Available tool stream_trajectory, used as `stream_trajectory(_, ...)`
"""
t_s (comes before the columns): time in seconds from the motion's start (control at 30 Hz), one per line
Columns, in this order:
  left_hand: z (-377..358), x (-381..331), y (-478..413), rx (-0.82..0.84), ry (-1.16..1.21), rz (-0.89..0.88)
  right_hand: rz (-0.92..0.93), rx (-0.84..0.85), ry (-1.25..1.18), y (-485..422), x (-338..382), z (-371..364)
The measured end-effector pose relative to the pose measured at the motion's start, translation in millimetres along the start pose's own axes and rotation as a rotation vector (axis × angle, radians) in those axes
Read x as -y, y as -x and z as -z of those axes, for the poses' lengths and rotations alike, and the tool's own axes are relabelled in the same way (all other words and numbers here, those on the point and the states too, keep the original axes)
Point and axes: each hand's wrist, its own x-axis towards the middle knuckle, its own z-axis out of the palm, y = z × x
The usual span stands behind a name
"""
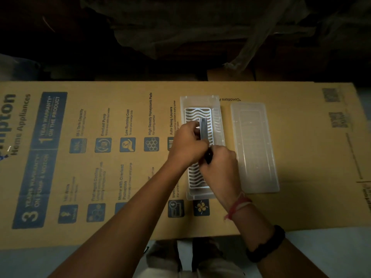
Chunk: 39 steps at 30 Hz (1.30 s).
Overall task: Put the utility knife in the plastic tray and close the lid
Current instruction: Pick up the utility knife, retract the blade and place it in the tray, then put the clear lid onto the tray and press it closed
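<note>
A clear plastic tray [200, 101] with a white wavy-slotted insert lies lengthwise on the cardboard. Its clear lid [254, 147] rests flat on the cardboard just right of it, apart from the tray. A utility knife [203, 127] with a grey metal body and dark rear end is held over the tray's middle, lying along the tray's length. My left hand [187, 145] grips the knife's grey part from the left. My right hand [219, 167] holds its dark end from below. Whether the knife touches the insert is hidden by my hands.
A large flattened printed cardboard box [120, 177] covers the work surface, its front edge near my body. Behind its far edge are dark bundles and a plastic-wrapped shape [251, 47]. A red thread and a dark band sit on my right wrist.
</note>
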Motion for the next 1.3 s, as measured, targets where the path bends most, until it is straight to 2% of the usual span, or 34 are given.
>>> stream_trajectory(0.17,2.0,11.6,3.7,-0.197,-0.024,-0.11,-0.108,0.079,0.043,-12.6,8.8,-6.5)
stream_trajectory(0.33,10.8,27.4,5.8,-0.335,-0.102,-0.165,-0.087,0.101,0.148,-25.6,12.6,-15.0)
stream_trajectory(0.57,17.7,34.0,5.1,-0.353,-0.141,-0.153,0.003,0.095,0.248,-28.8,10.3,-24.2)
stream_trajectory(0.77,18.3,35.7,4.8,-0.345,-0.145,-0.154,-0.028,0.097,0.18,-24.2,10.3,-16.8)
stream_trajectory(0.83,19.0,35.9,4.8,-0.341,-0.136,-0.155,0.006,0.032,0.162,-22.1,5.8,-5.9)
stream_trajectory(0.93,21.3,38.1,4.4,-0.326,-0.127,-0.168,0.089,-0.18,0.0,-26.7,-16.6,25.1)
stream_trajectory(1.03,22.3,39.3,1.9,-0.326,-0.134,-0.159,0.035,-0.346,-0.03,-40.1,-65.9,47.6)
stream_trajectory(1.17,16.4,35.9,2.2,-0.326,-0.135,-0.166,-0.22,-0.154,0.158,-47.6,-108.6,32.4)
stream_trajectory(1.3,14.9,33.6,2.9,-0.322,-0.158,-0.181,-0.298,-0.054,0.328,-49.2,-113.1,21.0)
